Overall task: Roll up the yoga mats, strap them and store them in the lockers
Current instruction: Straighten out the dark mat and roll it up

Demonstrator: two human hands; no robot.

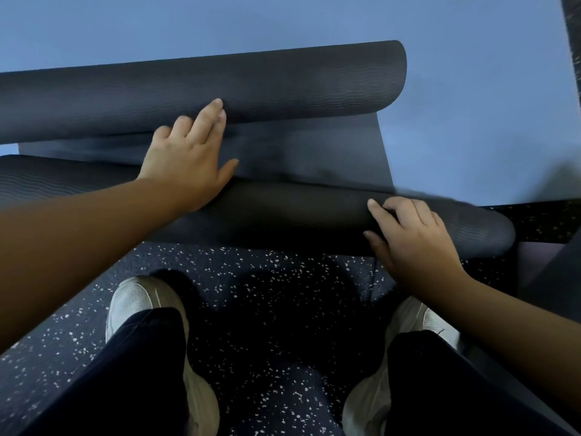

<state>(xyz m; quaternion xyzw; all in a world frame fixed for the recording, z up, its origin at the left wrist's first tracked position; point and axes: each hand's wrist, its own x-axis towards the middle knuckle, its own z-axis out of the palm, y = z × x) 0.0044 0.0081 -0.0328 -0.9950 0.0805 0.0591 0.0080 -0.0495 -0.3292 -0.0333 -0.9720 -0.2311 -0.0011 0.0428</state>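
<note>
A dark grey yoga mat [308, 152] lies across the blue floor in front of me, curled at both ends. Its far roll [251, 80] runs left to right, and its near roll [298, 215] lies close to my feet. A short flat stretch of mat joins the two rolls. My left hand [188, 152] rests flat between them, fingers spread and fingertips against the far roll. My right hand [412, 234] sits curled on top of the near roll toward its right end, pressing on it. No strap or locker is in view.
Blue flooring [471, 89] spreads beyond and to the right of the mat. Dark speckled rubber floor [267, 294] lies under my white shoes [138, 303] and dark trousers. A dark edge [570, 33] runs down the far right, with a dark object [553, 278] lower right.
</note>
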